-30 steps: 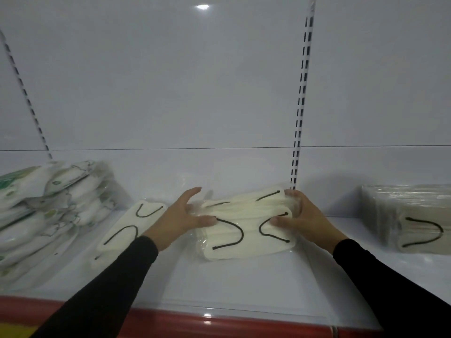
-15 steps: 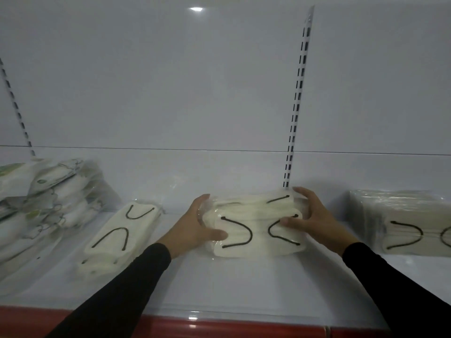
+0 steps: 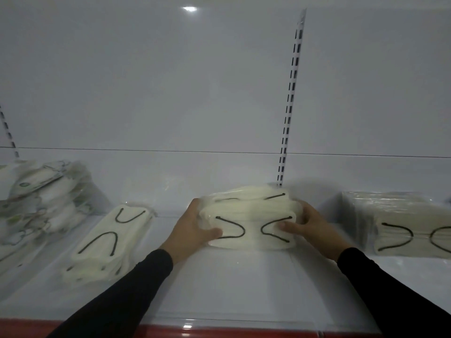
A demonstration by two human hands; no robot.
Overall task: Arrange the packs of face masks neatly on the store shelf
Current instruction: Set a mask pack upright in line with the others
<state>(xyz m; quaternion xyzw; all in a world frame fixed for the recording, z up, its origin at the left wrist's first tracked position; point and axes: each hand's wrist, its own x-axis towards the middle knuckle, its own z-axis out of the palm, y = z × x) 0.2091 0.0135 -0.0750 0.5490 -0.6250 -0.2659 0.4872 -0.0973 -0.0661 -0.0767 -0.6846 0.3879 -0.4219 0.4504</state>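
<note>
A stack of cream face-mask packs with black ear loops (image 3: 251,215) sits on the white shelf (image 3: 234,284), near the back wall. My left hand (image 3: 192,228) grips its left end, thumb on top. My right hand (image 3: 307,225) grips the right end, thumb on the top pack. Another cream pack stack (image 3: 107,242) lies turned at an angle to the left. A third, squared stack (image 3: 400,223) stands at the right.
A loose heap of clear-wrapped packs with green print (image 3: 41,198) fills the far left of the shelf. A slotted upright rail (image 3: 290,103) runs up the back wall behind the held stack. The shelf's red front edge (image 3: 219,331) runs along the bottom.
Both hands have pushed the middle stack back toward the wall and squeezed it together, so it sits more squared. The view has shifted slightly left.
</note>
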